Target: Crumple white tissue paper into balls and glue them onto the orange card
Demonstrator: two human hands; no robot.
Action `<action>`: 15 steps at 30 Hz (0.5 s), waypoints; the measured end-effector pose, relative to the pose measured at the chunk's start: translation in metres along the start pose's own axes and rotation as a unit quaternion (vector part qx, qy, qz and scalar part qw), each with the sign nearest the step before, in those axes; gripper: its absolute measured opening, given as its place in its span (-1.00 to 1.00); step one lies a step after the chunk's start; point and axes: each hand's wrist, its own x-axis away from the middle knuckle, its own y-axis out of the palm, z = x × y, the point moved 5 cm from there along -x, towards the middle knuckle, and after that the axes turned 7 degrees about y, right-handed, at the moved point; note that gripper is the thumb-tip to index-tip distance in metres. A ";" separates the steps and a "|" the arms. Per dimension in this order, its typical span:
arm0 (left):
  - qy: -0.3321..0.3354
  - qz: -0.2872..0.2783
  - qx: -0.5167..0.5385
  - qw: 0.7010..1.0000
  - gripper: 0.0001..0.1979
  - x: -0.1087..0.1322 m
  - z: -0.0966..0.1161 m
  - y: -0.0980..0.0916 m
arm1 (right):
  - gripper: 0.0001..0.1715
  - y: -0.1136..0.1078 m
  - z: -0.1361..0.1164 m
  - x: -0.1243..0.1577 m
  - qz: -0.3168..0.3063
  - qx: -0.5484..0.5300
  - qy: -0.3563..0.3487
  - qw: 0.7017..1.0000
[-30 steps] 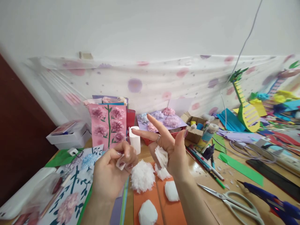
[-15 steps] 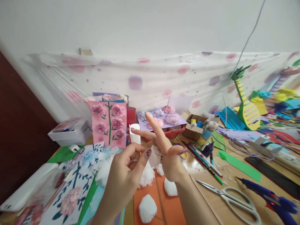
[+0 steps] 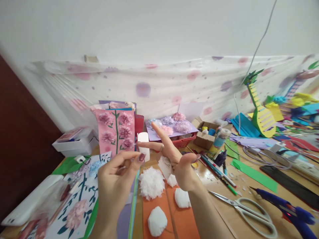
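My left hand (image 3: 118, 177) is closed in a pinch, left of my right hand. Whatever lies between its thumb and fingertips is too small to make out. My right hand (image 3: 178, 164) has its thumb and two fingers stretched apart, one wearing a ring. Its lower fingers curl against a thin white tissue piece (image 3: 164, 167) that hangs below. Under the hands, an orange sheet (image 3: 152, 204) carries a fluffy white paper flower (image 3: 151, 183) and white tissue puffs, such as a front one (image 3: 157, 221) and a right one (image 3: 181, 198).
Scissors (image 3: 245, 210) and a blue glue gun (image 3: 282, 205) lie at right. Pencils (image 3: 219, 172) lie behind them. A pink flower card (image 3: 116, 132) stands at back left near a white container (image 3: 143, 146). A painted flower sheet (image 3: 72, 205) lies at left.
My left hand has moved left, away from the tissue piece and my right hand, uncovering the fluffy white flower. My right hand has barely moved.
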 end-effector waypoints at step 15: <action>0.023 -0.131 -0.050 0.990 -0.75 0.018 0.009 0.032 | 0.23 0.002 -0.003 0.003 -0.040 0.032 -0.028 0.998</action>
